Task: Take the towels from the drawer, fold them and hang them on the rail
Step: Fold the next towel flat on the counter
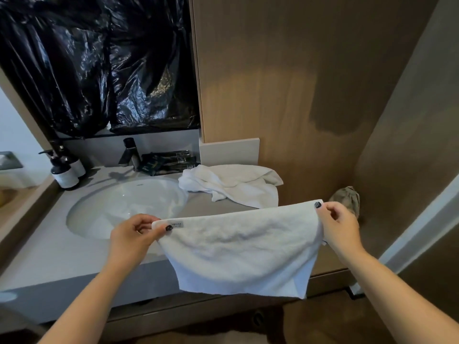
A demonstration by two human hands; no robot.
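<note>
White hand towel (244,247) held stretched over the vanity counter (49,249).
Its upper corners are pinched by the left hand (133,234) and the right hand (339,225).

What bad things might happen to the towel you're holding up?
Only thumb and fingers pinch the held towel at its top corners, left hand and right hand, so one corner might slip. Its lower edge hangs below the counter front and may snag. The crumpled towel overhangs the counter's edge and might slide off.
</note>
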